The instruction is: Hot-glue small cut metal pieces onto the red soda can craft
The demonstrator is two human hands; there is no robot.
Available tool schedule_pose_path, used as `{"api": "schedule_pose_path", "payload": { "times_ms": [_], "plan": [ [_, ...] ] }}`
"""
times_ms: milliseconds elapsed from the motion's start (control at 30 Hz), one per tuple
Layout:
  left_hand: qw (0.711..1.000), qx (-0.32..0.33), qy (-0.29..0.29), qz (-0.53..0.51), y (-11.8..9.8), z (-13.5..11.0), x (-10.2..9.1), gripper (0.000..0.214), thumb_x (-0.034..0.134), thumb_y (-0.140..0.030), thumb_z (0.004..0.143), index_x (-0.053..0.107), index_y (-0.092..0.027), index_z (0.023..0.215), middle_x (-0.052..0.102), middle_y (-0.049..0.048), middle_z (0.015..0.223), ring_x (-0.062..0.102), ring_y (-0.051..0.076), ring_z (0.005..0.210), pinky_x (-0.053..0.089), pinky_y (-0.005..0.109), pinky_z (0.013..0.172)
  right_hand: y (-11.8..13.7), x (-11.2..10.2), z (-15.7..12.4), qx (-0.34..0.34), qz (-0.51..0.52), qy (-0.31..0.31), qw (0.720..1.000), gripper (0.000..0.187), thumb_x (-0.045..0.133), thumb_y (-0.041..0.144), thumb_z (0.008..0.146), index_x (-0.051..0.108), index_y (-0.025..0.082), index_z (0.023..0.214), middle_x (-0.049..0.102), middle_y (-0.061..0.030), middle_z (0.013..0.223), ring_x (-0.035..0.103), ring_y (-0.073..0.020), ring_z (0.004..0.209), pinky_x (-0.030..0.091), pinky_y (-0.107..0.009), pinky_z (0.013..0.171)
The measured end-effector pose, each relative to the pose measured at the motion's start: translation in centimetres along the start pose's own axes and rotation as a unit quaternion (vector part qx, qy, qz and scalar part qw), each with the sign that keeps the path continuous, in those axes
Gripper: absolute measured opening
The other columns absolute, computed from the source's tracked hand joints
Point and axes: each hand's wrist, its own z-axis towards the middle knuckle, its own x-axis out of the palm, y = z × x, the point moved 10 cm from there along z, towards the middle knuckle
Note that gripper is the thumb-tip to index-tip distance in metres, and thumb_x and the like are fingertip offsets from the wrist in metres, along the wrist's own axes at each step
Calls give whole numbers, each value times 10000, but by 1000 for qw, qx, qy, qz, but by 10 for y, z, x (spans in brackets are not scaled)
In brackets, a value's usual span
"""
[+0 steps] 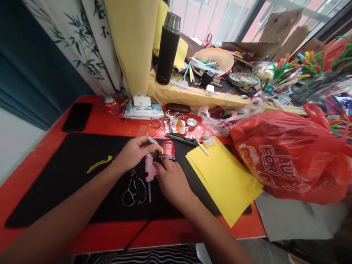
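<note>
My left hand (134, 151) is closed on a small grey stick-like tool (153, 141) whose orange tip points at a cut red can piece (167, 149) standing on the black mat (68, 172). My right hand (170, 179) rests its fingertips against the lower side of the can piece, fingers curled. A pink glue gun (150, 168) lies between the hands, its cable running toward me. Scissors (134, 190) lie just below the left hand.
Yellow paper sheets (225, 179) lie right of the hands, beside a big red plastic bag (291, 157). Yellow pliers (99, 164), a phone (77, 116), a wet-wipe pack (143, 109), a utility knife (181, 138), can scraps (178, 126) and a black flask (167, 47) stand around.
</note>
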Motion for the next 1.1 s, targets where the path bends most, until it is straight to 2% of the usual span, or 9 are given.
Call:
{"api": "schedule_pose_path", "payload": {
  "times_ms": [200, 367, 500, 600, 733, 800, 933, 1033, 1100],
  "plan": [
    [1000, -12, -26, -7, -4, -2, -10, 411, 901, -600, 845, 829, -200, 907, 815, 49, 876, 711, 211, 803, 560, 310, 767, 3, 5, -3, -3, 66, 21, 998, 354, 680, 250, 1071, 738, 152, 1407, 749, -155, 1235, 753, -298, 1055, 611, -388, 900],
    [997, 19, -73, -27, -20, -6, -33, 406, 927, -592, 848, 835, -199, 892, 790, 41, 819, 691, 196, 786, 550, 302, 778, -2, 2, -11, 16, 196, -24, 980, 398, 720, 246, 988, 746, 210, 1384, 738, -111, 1251, 770, -246, 962, 625, -347, 842],
    [985, 43, -132, -104, -37, -15, -60, 413, 983, -593, 788, 840, -212, 860, 815, 53, 854, 696, 185, 771, 567, 292, 749, -8, -21, -17, -8, 353, -147, 924, 341, 722, 222, 927, 777, 226, 1264, 720, -64, 1081, 726, -215, 903, 608, -330, 826],
    [979, 36, -134, -146, -47, -27, -67, 418, 1031, -605, 713, 848, -238, 794, 802, 48, 825, 706, 191, 754, 588, 282, 688, -25, -38, -23, 17, 440, -240, 865, 280, 725, 224, 925, 793, 237, 1196, 678, -31, 978, 660, -197, 831, 568, -318, 770],
    [983, 20, -59, -172, -57, -44, -42, 366, 991, -584, 790, 871, -243, 843, 861, 80, 972, 725, 172, 646, 618, 281, 607, -45, -41, -27, 88, 539, -271, 793, 234, 759, 302, 987, 801, 250, 1211, 623, -17, 956, 597, -181, 782, 516, -305, 707],
    [987, 22, -5, -159, -63, -52, -20, 338, 959, -544, 847, 867, -218, 866, 874, 112, 1137, 755, 170, 643, 630, 276, 589, -48, -41, -28, 100, 561, -269, 776, 238, 773, 331, 1001, 806, 255, 1224, 608, -15, 949, 585, -181, 775, 503, -304, 694],
    [993, 40, 48, -96, -71, -61, 12, 219, 919, -435, 919, 859, -224, 928, 879, 110, 1183, 828, 206, 796, 688, 298, 744, -44, -47, -32, 81, 556, -281, 778, 246, 798, 353, 998, 819, 274, 1230, 605, -17, 958, 585, -190, 797, 506, -316, 717],
    [996, 69, 35, -41, -77, -65, 16, 184, 881, -423, 951, 853, -242, 962, 883, 92, 1186, 845, 262, 1052, 680, 341, 940, -41, -49, -32, 71, 555, -267, 785, 255, 793, 388, 1011, 816, 284, 1243, 628, -23, 968, 606, -197, 807, 532, -327, 733],
    [996, 83, 40, 2, -81, -67, 19, 165, 853, -415, 972, 845, -250, 974, 880, 81, 1213, 839, 265, 1093, 666, 353, 981, -41, -48, -31, 76, 555, -246, 791, 291, 798, 429, 1013, 801, 283, 1264, 687, -47, 1025, 661, -221, 866, 574, -355, 786]
  ]
}}
